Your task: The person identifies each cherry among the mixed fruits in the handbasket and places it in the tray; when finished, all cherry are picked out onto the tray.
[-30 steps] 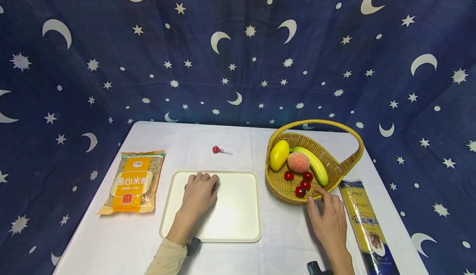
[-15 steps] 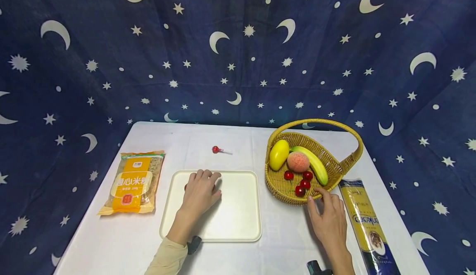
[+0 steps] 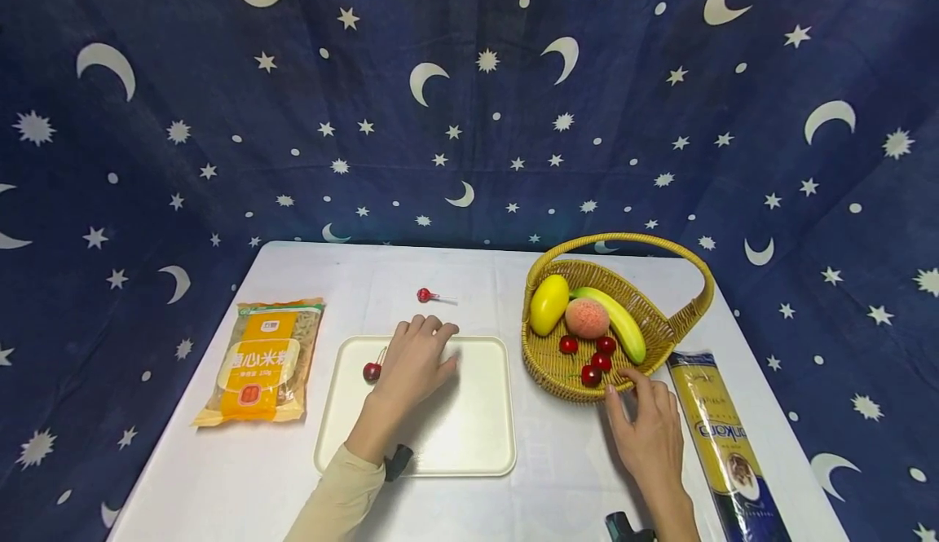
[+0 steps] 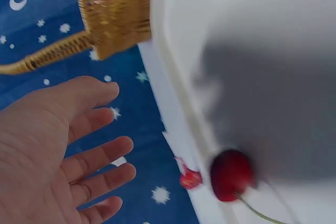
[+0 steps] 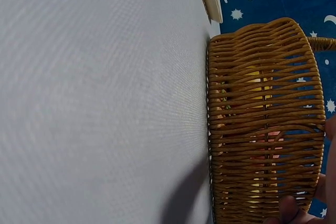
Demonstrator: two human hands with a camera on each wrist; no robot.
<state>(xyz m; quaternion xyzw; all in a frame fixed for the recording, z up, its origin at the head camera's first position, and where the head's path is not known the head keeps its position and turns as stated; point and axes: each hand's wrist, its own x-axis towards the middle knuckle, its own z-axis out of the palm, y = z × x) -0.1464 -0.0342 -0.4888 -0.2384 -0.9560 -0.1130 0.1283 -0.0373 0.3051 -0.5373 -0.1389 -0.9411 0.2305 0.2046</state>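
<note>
My left hand (image 3: 414,360) is over the cream tray (image 3: 469,444), palm bare and fingers loosely spread in the left wrist view. Just left of it, a dark red cherry (image 3: 372,372) with a thin stem lies on the tray. My right hand (image 3: 649,432) holds the front rim of the wicker basket (image 3: 546,375), its thumb (image 5: 289,209) against the outer wall. Inside the basket lie a yellow oval fruit (image 3: 549,306), a banana (image 3: 619,326), a peach (image 3: 587,319) and several cherries (image 3: 590,376).
A lollipop (image 3: 425,295) lies behind the tray. At the left is an orange bag of dry noodles (image 3: 257,363). A yellow and blue spaghetti packet (image 3: 722,436) lies right of the basket. The basket's tall handle (image 3: 623,238) arches up at the back.
My left hand has lifted and moved right and away from the cherry, which now shows uncovered on the tray. The right hand has stayed at the basket rim.
</note>
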